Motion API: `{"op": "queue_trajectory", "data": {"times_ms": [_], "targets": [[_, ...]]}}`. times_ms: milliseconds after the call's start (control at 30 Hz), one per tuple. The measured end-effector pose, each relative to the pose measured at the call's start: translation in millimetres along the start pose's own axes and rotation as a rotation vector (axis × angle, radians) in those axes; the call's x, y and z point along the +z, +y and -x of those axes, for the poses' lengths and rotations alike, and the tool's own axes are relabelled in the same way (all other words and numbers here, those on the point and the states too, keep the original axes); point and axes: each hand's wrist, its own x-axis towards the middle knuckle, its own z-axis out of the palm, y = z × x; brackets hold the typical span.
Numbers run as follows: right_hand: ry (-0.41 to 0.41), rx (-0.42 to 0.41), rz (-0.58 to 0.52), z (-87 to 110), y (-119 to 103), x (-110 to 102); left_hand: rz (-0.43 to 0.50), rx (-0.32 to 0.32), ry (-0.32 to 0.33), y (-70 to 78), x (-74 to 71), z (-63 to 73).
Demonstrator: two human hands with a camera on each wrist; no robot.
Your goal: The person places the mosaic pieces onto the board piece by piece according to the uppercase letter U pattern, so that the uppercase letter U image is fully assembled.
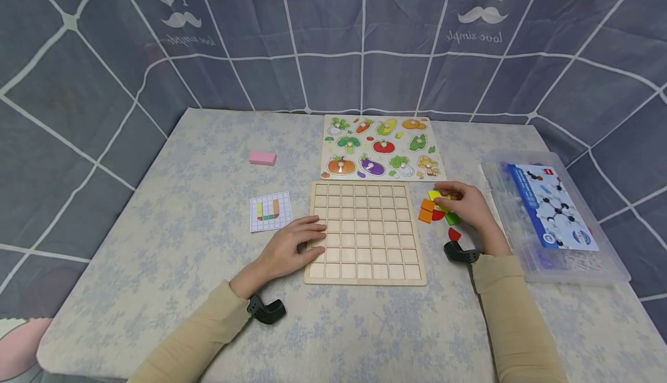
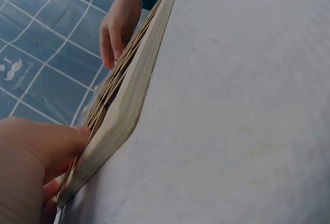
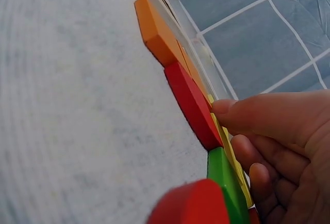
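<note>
A wooden grid board (image 1: 365, 280) lies flat with its square cells bare. My left hand (image 1: 288, 245) rests across the board's left edge, fingers spread and relaxed; in the left wrist view its thumb touches the rim. Right of the board, my right hand (image 1: 465, 204) reaches over a cluster of coloured pieces. Its thumb and fingertips touch or hover at a yellow piece (image 1: 433, 194), with a gap between them. Around it lie orange squares (image 1: 425, 215), a green piece (image 1: 452, 218) and red rounded pieces (image 3: 193, 105). One red piece (image 1: 454, 234) sits apart, nearer me.
Left of the board lies a gridded pattern card (image 1: 281, 206) showing a coloured shape. Behind it is a pink block (image 1: 263, 158). A vegetable puzzle board (image 1: 383, 131) adjoins the grid board's far edge. At right stands a clear plastic case (image 1: 578, 264) with a blue-and-white label.
</note>
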Motion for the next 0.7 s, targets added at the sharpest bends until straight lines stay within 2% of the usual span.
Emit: {"op": "queue_trajectory", "data": {"times_ms": [700], "targets": [[-0.021,-0.012,0.071,0.4,-0.9,0.8,0.0,-0.008,-0.011,-0.1,-0.5,0.1]]}}
